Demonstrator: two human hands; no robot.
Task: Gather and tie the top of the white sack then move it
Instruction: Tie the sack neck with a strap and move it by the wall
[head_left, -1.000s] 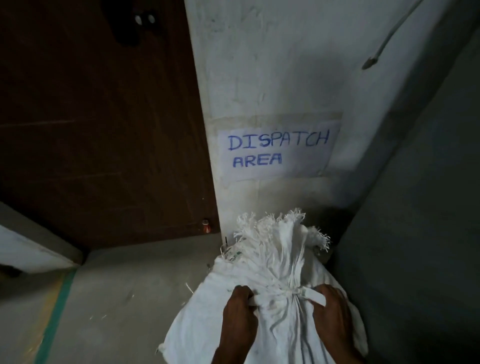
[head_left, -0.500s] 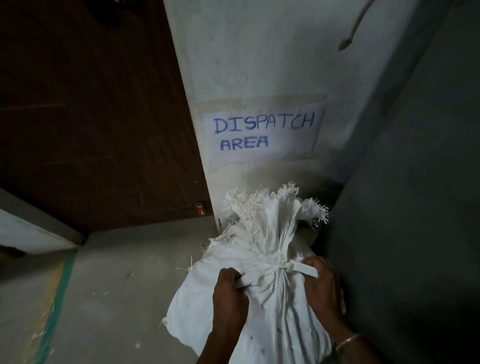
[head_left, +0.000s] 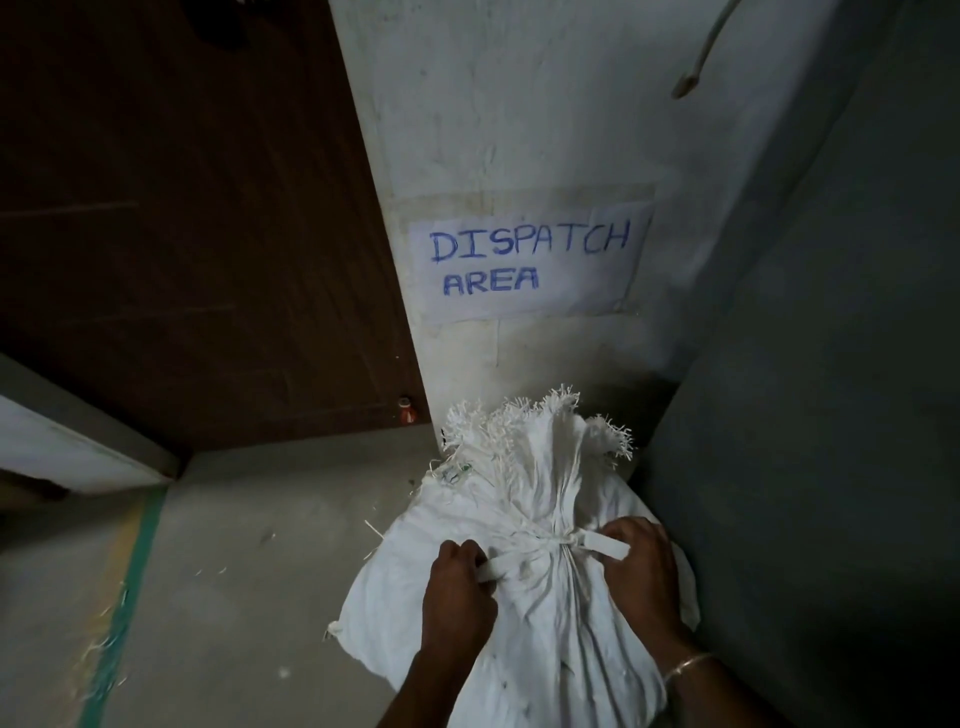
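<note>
The white sack stands on the floor in a corner, under a paper sign reading DISPATCH AREA. Its top is gathered into a neck, with the frayed mouth fanning out above. A white strip tie is knotted round that neck. My left hand grips the left end of the tie against the sack. My right hand rests on the sack at the right end of the tie, fingers curled round the sack's side.
A dark brown door fills the left. A small orange object sits at its foot. A grey wall closes in on the right. The concrete floor carries a green stripe and loose fibres.
The view has tipped down and back up slightly. Both hands have stayed at the tie ends; my left hand now shows more of the strip between its fingers.
</note>
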